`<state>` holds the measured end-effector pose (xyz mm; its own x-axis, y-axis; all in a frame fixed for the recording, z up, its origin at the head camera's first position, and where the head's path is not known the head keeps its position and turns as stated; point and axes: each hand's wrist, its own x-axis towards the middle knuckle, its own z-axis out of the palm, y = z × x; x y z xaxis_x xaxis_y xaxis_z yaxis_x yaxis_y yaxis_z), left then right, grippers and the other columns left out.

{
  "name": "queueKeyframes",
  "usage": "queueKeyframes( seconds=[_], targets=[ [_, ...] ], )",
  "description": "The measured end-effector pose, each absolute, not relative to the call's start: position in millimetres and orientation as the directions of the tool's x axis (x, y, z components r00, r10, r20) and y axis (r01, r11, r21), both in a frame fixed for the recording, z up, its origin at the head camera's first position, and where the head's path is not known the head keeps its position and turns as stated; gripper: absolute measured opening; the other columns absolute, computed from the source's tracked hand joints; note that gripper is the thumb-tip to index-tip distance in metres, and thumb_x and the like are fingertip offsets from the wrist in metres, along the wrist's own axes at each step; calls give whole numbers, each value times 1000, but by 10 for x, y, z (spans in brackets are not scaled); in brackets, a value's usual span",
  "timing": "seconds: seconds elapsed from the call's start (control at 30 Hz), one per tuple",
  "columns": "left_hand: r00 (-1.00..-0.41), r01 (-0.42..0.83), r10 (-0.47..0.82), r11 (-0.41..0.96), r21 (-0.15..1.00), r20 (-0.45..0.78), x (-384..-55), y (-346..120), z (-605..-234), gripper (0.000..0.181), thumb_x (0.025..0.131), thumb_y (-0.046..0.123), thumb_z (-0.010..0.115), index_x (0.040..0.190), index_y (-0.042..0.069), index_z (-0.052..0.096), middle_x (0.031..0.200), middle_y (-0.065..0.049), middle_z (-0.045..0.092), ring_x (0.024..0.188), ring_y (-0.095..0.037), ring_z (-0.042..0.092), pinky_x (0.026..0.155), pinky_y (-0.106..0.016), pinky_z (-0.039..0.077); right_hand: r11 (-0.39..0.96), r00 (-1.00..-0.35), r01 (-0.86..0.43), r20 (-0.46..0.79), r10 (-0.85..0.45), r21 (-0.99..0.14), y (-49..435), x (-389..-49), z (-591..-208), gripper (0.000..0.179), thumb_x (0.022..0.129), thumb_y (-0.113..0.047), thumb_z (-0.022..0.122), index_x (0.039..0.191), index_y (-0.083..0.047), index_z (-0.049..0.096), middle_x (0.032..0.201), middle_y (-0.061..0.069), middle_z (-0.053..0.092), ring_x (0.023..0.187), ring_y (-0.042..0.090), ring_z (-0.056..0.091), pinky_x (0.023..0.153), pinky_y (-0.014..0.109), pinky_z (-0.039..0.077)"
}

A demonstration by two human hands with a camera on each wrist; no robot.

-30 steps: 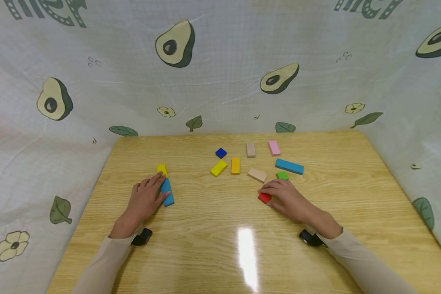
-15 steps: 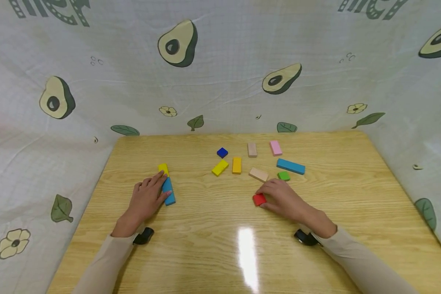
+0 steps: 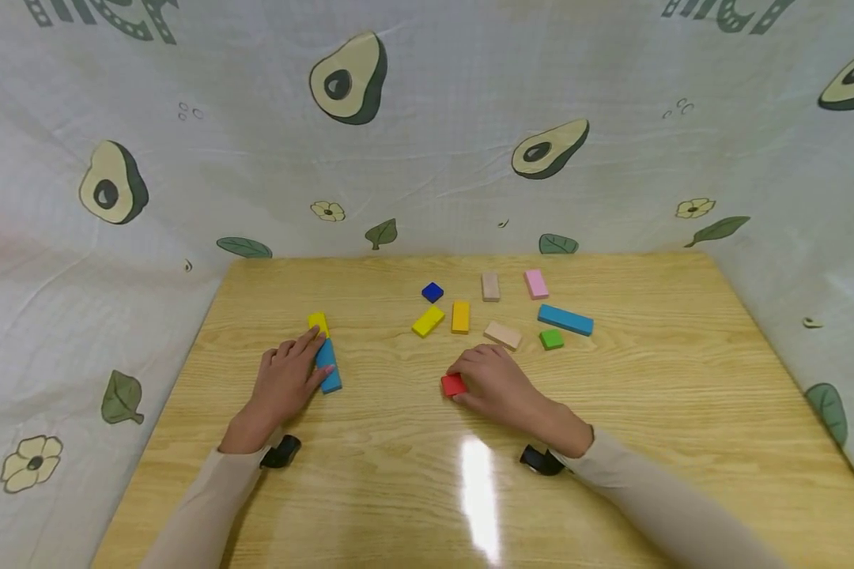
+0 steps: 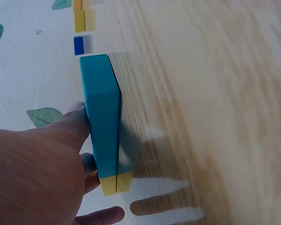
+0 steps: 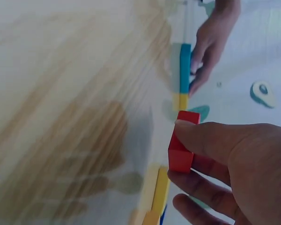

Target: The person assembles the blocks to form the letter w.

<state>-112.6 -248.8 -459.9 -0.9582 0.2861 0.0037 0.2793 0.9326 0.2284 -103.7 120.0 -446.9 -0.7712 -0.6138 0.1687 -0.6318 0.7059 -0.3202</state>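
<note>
My right hand [image 3: 498,386] pinches a small red block [image 3: 452,385] between thumb and fingers over the middle of the table; the right wrist view shows the thumb [image 5: 196,133] on one side of the block. On the left, a long blue block [image 3: 331,378] and a yellow block [image 3: 318,321] lie end to end in a line. My left hand [image 3: 279,387] rests against this pair, thumb at the blue block and forefinger near where the two meet. From the left wrist, the blue block [image 4: 102,112] fills the centre, partly hiding the fingers behind it.
Behind my right hand lie a yellow block [image 3: 428,321], an orange block [image 3: 460,317], a dark blue block [image 3: 432,292], two beige blocks [image 3: 503,335], a pink block [image 3: 537,284], a green block [image 3: 551,339] and another blue block [image 3: 565,319]. A patterned cloth [image 3: 441,158] surrounds the wooden table [image 3: 398,490].
My right hand has carried the red block leftward from near the green block to the middle of the table. The left hand stays by the blue and yellow pair.
</note>
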Motion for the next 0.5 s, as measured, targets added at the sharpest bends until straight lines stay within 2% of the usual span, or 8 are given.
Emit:
queueKeyframes(
  seconds=[0.3, 0.5],
  targets=[
    [-959, 278, 284, 935, 220, 4, -1145, -2496, -4616, 62, 108, 31, 63, 158, -1, 46, 167, -20, 39, 139, -49, 46, 108, -68, 36, 688, -741, -665, 148, -654, -289, 638, -1001, -4515, 30, 90, -33, 88, 111, -14, 79, 108, 1, 73, 105, 23, 64, 102, 46, 48],
    [-959, 278, 283, 934, 223, 9, -1137, -2496, -4624, 62, 108, 30, 63, 158, -1, 46, 166, -21, 40, 138, -49, 47, 107, -68, 37, 694, -742, -663, 122, -659, -280, 340, -967, -4542, 25, 92, -30, 85, 111, -15, 78, 109, 0, 72, 107, 23, 63, 104, 44, 47]
  ],
)
